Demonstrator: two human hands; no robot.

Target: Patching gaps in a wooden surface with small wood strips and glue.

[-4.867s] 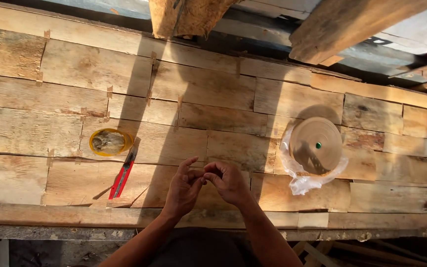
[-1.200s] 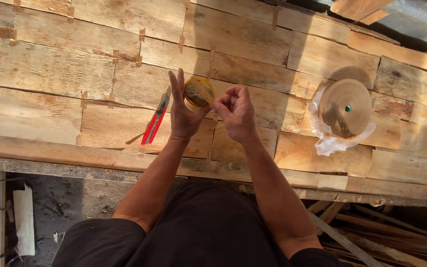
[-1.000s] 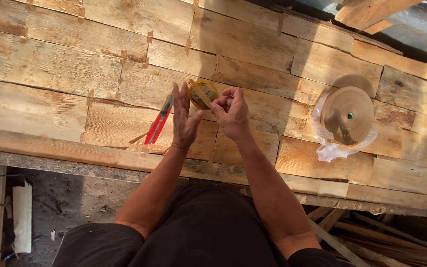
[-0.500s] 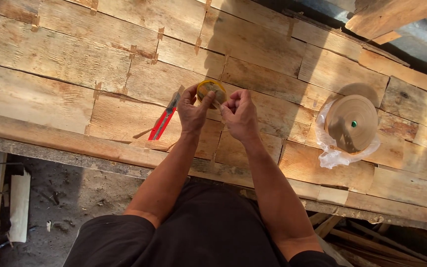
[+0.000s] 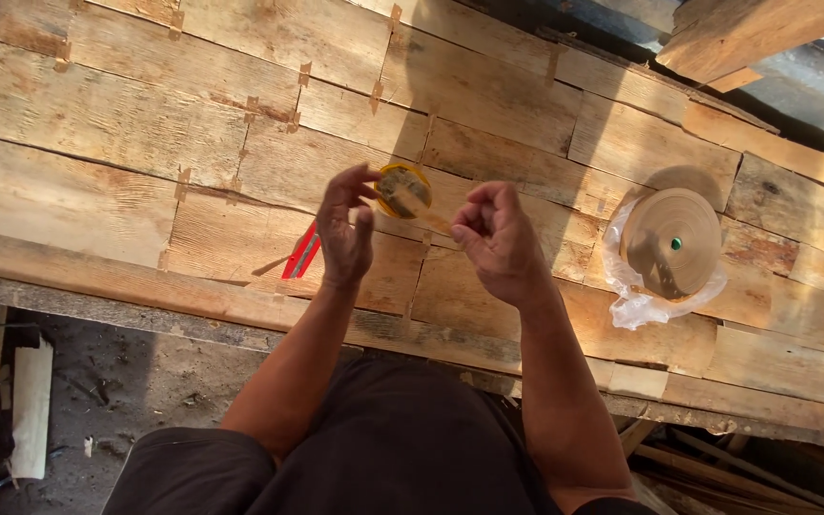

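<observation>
My left hand (image 5: 345,227) holds a small yellow roll of clear tape (image 5: 403,190) up above the wooden plank surface (image 5: 97,143). A strip of tape runs from the roll toward my right hand (image 5: 498,240), whose fingers are pinched on the strip's end. A red cutter (image 5: 301,256) lies on the planks just left of and below my left hand, partly hidden by it.
A large roll of brown paper tape (image 5: 671,242) sits on a clear plastic bag (image 5: 636,303) at the right. A wooden beam (image 5: 746,38) crosses the top right. Below the planks' near edge, dirt ground and a white board (image 5: 30,405) show at lower left.
Five seconds ago the yellow roll lay on the planks by the cutter; now my left hand holds it raised. In the last second my hands have drawn apart, stretching the tape.
</observation>
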